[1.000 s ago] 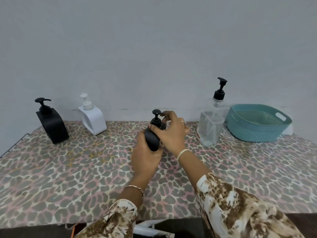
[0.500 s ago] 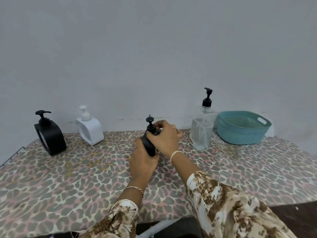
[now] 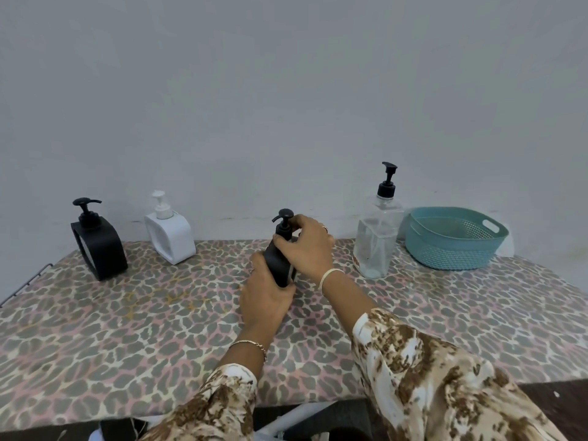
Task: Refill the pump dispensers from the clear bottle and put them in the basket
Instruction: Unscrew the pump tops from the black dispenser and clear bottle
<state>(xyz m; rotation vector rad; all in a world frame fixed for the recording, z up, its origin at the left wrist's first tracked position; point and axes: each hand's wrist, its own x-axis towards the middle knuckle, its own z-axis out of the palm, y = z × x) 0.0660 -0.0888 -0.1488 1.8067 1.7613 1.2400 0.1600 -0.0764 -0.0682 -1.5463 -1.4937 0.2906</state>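
Note:
A small black pump dispenser stands mid-table between my hands. My left hand wraps its body from the near side. My right hand grips around its neck just below the black pump head. The clear bottle with a black pump stands to the right, holding a little clear liquid. Behind it on the right sits the teal basket, with nothing visible inside. At the far left stand another black dispenser and a white dispenser.
The table wears a leopard-print cloth and backs onto a plain grey wall. Its near edge runs just above my patterned sleeves. A thin metal rail shows at the left edge.
The view has shifted slightly. Both hands stay on the centre black dispenser, the right hand's fingers working around the pump neck. Other objects have not moved.

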